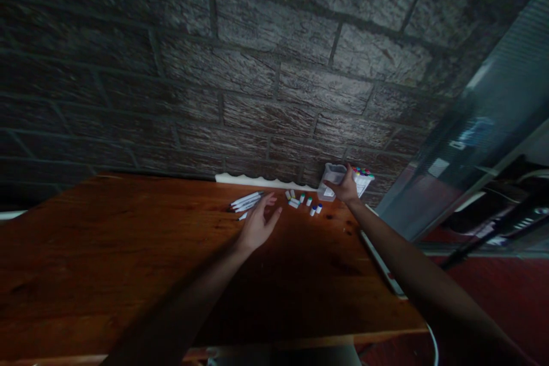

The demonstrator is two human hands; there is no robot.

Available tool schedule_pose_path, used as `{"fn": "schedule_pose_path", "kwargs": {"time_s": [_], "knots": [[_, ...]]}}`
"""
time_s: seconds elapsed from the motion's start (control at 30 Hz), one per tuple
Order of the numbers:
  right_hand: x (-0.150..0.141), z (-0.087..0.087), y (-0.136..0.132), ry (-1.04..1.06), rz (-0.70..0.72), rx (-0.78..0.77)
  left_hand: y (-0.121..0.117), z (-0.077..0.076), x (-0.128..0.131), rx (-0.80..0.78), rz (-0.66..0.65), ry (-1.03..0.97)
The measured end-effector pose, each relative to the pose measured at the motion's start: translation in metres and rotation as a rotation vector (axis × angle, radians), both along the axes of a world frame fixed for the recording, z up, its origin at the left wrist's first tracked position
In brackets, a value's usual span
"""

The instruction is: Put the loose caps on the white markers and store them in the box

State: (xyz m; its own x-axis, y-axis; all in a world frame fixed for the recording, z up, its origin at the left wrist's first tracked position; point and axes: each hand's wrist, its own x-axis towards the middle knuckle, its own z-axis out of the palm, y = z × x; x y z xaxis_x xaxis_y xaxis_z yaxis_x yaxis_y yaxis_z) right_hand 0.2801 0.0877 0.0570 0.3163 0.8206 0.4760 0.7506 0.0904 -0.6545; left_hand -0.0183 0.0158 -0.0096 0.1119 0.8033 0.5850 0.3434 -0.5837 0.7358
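Head view, left hand: the left hand [259, 223] is loosely spread, thumb apart; fingertips by the markers, contact cannot be told.
White markers: the white markers [246, 201] lie at its 11 o'clock, long axes roughly 8 to 2; the left hand is nearer.
Right hand: the right hand [345, 186], thumb raised, is at the see-through tub [326, 191]; whether it grips, I cannot tell.
Small white cylinders: the small white cylinders [309, 201] sit at the left hand's 2 o'clock.
Edges: brick wall [274, 97] at 12, table [128, 263] edge under the right forearm.
Room: wood stretches toward 9.
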Motion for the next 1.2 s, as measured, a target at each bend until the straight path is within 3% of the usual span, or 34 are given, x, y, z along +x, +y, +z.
{"fn": "schedule_pose_path", "kwargs": {"time_s": [0.17, 0.27, 0.37, 0.5, 0.7, 0.9, 1.2], "knots": [[-0.009, -0.011, -0.042, 0.032, 0.029, 0.092, -0.001, 0.003, -0.005, 0.035, 0.031, 0.172], [-0.025, -0.026, -0.071, 0.073, 0.100, 0.199, 0.006, 0.009, -0.022, 0.091, 0.125, 0.388], [-0.044, -0.038, -0.088, 0.099, 0.199, 0.189, 0.014, 0.013, -0.044, 0.076, 0.265, 0.552], [-0.049, -0.046, -0.089, 0.031, 0.241, 0.171, 0.019, 0.014, -0.055, 0.039, 0.290, 0.695], [-0.032, -0.060, -0.084, 0.015, 0.199, 0.124, 0.015, 0.009, -0.037, 0.033, 0.277, 0.887], [-0.040, -0.068, -0.079, -0.004, 0.219, 0.103, 0.018, 0.007, -0.039, 0.068, 0.380, 0.841], [-0.038, -0.072, -0.077, -0.003, 0.188, 0.085, 0.019, 0.004, -0.042, 0.008, 0.273, 0.763]]}}
